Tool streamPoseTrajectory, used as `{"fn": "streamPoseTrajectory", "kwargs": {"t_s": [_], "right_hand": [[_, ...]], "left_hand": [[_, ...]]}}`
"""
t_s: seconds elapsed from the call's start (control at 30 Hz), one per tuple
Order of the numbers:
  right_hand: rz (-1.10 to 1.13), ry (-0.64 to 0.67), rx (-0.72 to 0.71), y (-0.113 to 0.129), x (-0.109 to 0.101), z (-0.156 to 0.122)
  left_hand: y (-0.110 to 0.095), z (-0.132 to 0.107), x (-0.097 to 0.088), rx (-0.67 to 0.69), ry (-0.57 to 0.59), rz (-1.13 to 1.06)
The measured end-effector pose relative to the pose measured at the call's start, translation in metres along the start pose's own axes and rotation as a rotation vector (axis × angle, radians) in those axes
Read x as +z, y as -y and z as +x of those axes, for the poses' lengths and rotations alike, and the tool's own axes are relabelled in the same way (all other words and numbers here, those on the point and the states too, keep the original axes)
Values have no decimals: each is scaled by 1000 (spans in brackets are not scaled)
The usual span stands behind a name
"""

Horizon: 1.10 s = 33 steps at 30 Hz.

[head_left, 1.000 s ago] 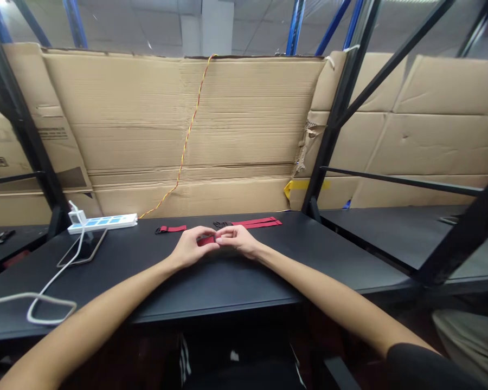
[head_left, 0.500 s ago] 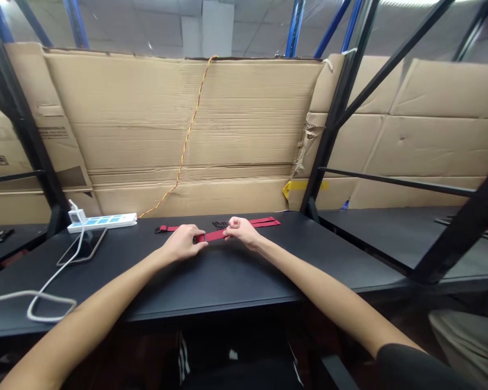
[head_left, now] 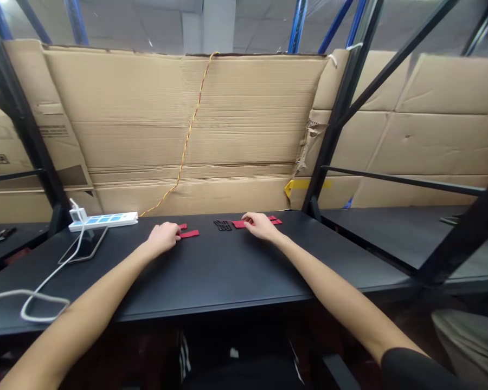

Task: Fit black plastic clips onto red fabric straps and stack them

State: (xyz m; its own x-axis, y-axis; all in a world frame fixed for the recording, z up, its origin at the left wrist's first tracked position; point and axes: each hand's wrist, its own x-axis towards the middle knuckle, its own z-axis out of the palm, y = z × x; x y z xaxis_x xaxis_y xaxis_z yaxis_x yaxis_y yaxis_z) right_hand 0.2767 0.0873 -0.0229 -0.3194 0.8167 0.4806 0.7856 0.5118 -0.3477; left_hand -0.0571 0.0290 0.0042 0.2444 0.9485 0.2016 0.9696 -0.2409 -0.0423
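Note:
My left hand [head_left: 162,238] lies palm down on the black tabletop, its fingers over a red strap [head_left: 190,234] whose end sticks out to the right. A second bit of red shows just beyond those fingers [head_left: 183,226]. My right hand [head_left: 261,226] rests on another red strap [head_left: 238,223], and its far end shows past the fingers [head_left: 275,220]. Between my hands lie small black plastic buckles [head_left: 223,225]. The hands hide part of each strap, so I cannot tell whether they grip them.
A white power strip [head_left: 103,220] with a white cable sits at the table's back left, beside a phone [head_left: 83,245]. Corrugated cardboard [head_left: 187,135] and a yellow-and-red wire [head_left: 186,146] stand behind the table. Black shelf frames flank it.
My hands have moved apart, the left to the left and the right to the right. The red strap no longer stretches between them, and red pieces now lie flat under each hand.

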Motion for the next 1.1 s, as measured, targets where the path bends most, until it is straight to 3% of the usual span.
{"fn": "streamPoseTrajectory", "kwargs": {"t_s": [0.2,0.3,0.37,0.43,0.53,0.63,0.73,0.8,0.9,1.0,1.1], "right_hand": [[-334,177,6,-1,-1,-3],[-416,218,3,11,-2,-7],[-356,233,-79,23,0,-10],[-171,267,-220,37,4,-12],[81,186,-290,48,12,-10],[59,68,-275,44,15,-8],[-72,184,-307,36,11,-10],[-144,254,-310,34,8,-11],[-187,237,-313,39,8,-12],[-188,208,-332,45,10,-11],[-173,236,-293,46,11,-11]], "left_hand": [[9,-2,-2,-81,37,140],[-4,-6,-1,-62,-57,171],[-21,-11,-1,76,-164,115],[-40,-16,1,257,-189,-8],[-63,-22,7,466,-133,-197],[-70,-25,12,564,-53,-305],[-67,-23,12,543,-27,-328],[-64,-23,10,483,-73,-313],[-65,-25,11,478,-114,-303],[-68,-25,13,515,-58,-313],[-67,-23,12,442,-66,-259]]}}
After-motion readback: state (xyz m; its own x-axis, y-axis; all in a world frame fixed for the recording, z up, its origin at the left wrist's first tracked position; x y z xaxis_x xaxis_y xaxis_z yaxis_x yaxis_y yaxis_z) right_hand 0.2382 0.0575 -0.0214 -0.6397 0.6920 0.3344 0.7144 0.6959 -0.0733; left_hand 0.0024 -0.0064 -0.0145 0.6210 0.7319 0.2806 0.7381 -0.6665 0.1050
